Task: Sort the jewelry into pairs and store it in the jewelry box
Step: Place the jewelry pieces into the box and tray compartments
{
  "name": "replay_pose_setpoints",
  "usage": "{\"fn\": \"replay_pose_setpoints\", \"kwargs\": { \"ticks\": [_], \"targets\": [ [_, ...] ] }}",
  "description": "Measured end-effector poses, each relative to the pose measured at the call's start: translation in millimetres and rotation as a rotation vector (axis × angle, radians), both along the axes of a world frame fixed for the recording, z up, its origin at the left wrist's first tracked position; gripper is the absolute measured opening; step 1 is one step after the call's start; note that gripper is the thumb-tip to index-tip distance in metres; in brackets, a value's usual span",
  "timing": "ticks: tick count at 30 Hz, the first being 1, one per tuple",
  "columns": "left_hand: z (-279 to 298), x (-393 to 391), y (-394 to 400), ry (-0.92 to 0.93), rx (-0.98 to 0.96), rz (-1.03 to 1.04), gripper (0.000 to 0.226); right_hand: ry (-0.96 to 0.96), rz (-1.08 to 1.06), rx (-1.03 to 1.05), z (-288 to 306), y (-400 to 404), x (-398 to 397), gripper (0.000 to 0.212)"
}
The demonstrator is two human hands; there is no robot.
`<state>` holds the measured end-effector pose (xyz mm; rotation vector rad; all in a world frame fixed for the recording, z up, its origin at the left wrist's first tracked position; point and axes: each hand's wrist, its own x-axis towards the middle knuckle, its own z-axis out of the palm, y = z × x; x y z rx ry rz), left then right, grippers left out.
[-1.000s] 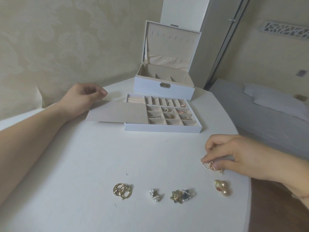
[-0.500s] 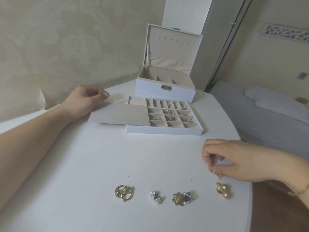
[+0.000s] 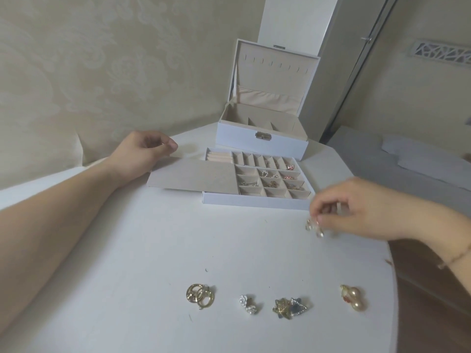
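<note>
Wall ahead of me: cream damask wallpaper [image 3: 107, 59] | my table [image 3: 142, 250]: white, rounded edge | behind it: white pillar [image 3: 295, 24] beside a metal-framed door [image 3: 356, 72] | to my right: bed [image 3: 397, 159] with grey sheet, white pillow [image 3: 428, 161] | floor [image 3: 433, 314]: dark brown wood | light: soft, dim
</note>
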<state>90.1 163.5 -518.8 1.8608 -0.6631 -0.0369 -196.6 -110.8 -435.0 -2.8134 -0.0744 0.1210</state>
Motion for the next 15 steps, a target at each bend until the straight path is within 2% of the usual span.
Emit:
{"fn": "replay_pose_setpoints", "kwargs": {
  "ticks": [3,5,9,13,15],
  "targets": [
    [-0.3,0.3,0.6,0.000,-0.012,-0.005,0.018,-0.233,-0.060,0.048,12.9,14.1,28.7,0.014],
    [-0.3,0.5,1.6,-0.002,-0.017,-0.016,0.021,-0.320,-0.102,0.046,11.9,23.8,49.4,0.011],
    [0.5,-0.9,1.7,0.007,-0.013,-0.014,0.021,-0.269,-0.135,-0.098,-4.6,36.6,77.7,0.006],
    [1.5,-2.6,1.5,0.016,-0.029,-0.018,0.026,-0.211,-0.149,-0.230,-19.0,40.3,88.3,0.011],
    [2.1,-3.1,0.9,0.005,-0.012,-0.009,0.022,-0.216,-0.138,-0.306,-22.4,41.5,88.7,0.014]
  ]
}}
